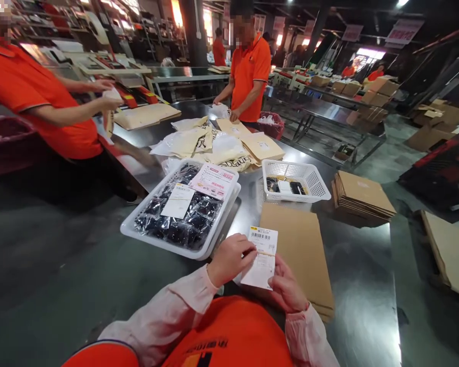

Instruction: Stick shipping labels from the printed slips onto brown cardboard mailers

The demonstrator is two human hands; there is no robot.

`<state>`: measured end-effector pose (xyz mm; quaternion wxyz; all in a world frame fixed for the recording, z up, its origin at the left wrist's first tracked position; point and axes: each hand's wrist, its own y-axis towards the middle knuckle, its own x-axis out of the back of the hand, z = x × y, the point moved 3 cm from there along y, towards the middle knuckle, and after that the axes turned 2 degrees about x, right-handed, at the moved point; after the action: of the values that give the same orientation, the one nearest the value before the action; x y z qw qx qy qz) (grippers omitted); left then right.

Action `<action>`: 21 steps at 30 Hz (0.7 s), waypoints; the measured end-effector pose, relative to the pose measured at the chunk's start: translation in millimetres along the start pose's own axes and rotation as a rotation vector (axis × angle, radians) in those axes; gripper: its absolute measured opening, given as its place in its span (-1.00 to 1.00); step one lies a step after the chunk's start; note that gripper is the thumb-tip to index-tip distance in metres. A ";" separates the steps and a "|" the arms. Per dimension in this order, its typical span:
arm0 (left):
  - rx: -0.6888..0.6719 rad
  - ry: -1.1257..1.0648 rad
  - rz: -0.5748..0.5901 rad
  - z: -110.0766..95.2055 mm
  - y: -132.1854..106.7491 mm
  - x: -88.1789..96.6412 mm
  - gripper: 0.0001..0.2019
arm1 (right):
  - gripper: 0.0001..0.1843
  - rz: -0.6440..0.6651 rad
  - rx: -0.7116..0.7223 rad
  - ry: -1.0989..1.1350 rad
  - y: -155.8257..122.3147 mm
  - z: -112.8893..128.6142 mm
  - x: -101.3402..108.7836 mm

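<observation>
A barcode label (261,257) is held over the bench (359,285) edge, both hands pinching it: left hand (229,260) gripping its side, right hand (286,290) beneath. It appears mid-peel; sticking it on calls for the cardboard mailer (298,244) just beside. A tray (137,232) of bagged items sits left.

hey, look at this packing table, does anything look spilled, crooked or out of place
Nothing looks spilled or damaged. Both hands, left hand and right hand, hold a barcode label. The only untidy spot is the heap of cream bags lying loose mid-table; the cardboard stack sits slightly fanned.
</observation>
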<state>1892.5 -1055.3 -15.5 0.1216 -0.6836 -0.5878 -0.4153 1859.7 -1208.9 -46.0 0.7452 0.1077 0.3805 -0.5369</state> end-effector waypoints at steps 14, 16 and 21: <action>-0.141 0.088 0.055 3.5 5.6 -2.6 -0.86 | -0.29 0.008 -0.003 0.028 -1.4 -0.8 8.3; -0.173 0.110 0.075 6.3 8.2 0.3 -0.84 | -0.29 0.006 -0.005 0.021 -1.5 -0.5 7.9; -0.173 0.130 0.118 10.1 12.0 4.9 -0.84 | -0.27 -0.004 -0.004 0.002 -1.3 -0.6 8.9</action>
<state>1907.5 -1048.6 -14.4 0.1243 -0.6966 -0.4996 -0.4998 1859.5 -1215.5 -52.3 0.7442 0.1059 0.3823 -0.5374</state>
